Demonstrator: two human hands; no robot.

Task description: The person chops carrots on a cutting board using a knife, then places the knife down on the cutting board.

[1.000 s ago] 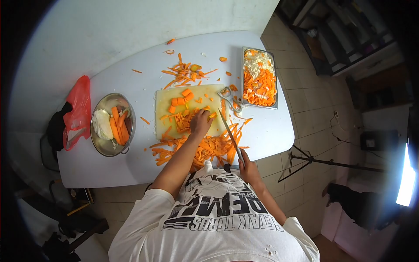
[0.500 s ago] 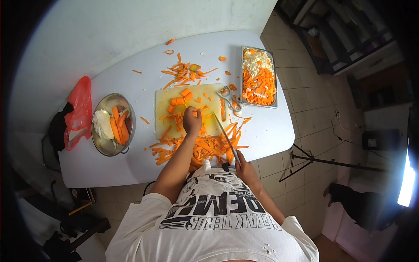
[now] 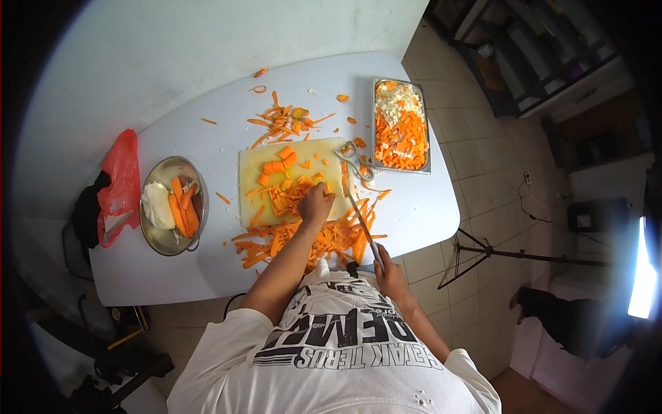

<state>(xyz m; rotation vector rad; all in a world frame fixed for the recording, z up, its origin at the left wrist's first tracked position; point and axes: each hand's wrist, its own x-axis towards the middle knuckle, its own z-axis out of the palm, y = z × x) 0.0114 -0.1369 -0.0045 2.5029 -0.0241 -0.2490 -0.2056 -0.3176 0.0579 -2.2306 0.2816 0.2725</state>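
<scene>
My left hand is closed over the right half of the cutting board, with a small carrot piece at its fingertips. In my right hand is the handle of a knife, its blade slanting up towards the board's right edge. Cut carrot sticks lie beside my left hand, and thicker carrot chunks sit behind them. Along the board's near edge is a heap of carrot peelings. A peeler rests at the board's far right corner.
At the right stands a metal tray of chopped carrot and pale vegetable. A steel bowl at the left holds whole carrots and a pale cabbage piece. Beside it is a red plastic bag. More carrot scraps lie behind the board.
My left hand has moved right across the board, with a carrot piece at its fingers. The knife remains in my right hand, its tip slightly lower. The whole view has shifted a little.
</scene>
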